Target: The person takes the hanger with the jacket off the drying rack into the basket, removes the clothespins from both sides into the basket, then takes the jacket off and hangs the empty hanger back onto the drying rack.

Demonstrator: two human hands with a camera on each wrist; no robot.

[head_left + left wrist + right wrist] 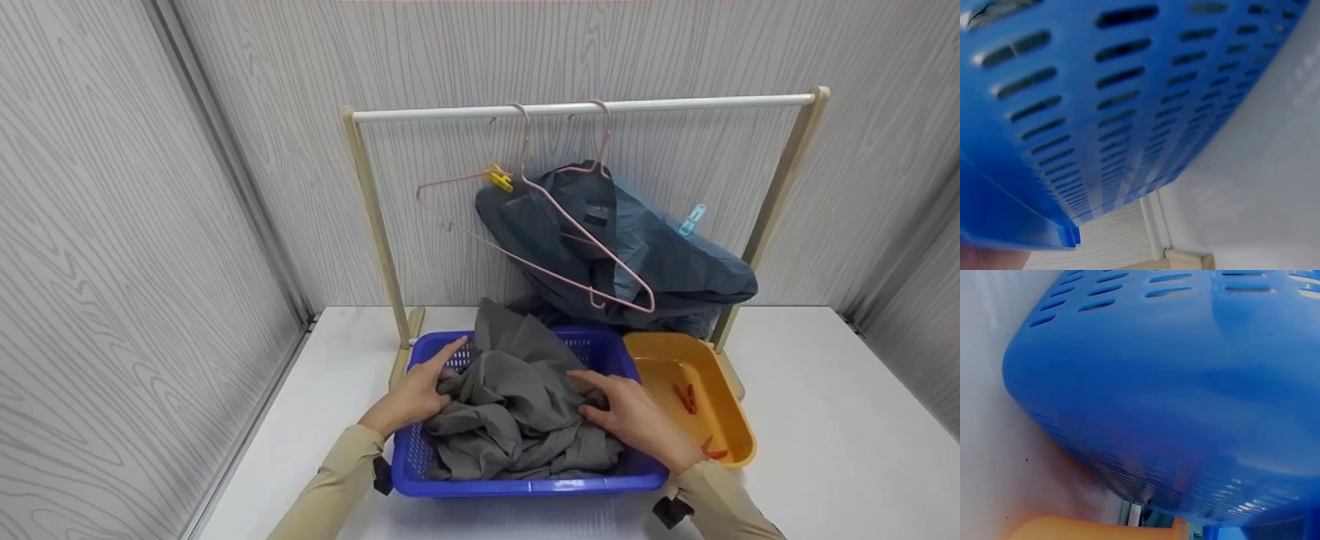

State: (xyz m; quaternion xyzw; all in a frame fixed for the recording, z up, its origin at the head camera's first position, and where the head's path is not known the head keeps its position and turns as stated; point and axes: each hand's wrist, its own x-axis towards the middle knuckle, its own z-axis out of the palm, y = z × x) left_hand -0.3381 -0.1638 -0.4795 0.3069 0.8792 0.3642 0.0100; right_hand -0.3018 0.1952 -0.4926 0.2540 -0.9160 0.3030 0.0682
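A crumpled dark grey cloth (517, 390), perhaps a garment, lies heaped in a blue plastic basket (529, 487). One corner of it stands up at the back. At the heap's left side is my left hand (416, 394), its index finger extended toward the back and its thumb apart near the cloth; some fingertips are hidden by folds. My right hand (634, 412) reaches over the basket's right rim, with thumb and index finger apart at the cloth. Both wrist views show mostly the slotted outer wall of the basket (1089, 124), (1157, 382).
Behind the basket stands a rack with a white rod (697, 103). A bare pink hanger (570, 217) and a dark blue garment (660, 255) hang from it. Yellow (500, 178) and light blue clips (692, 220) are up there. An orange tray (660, 360) holds red clips (686, 399).
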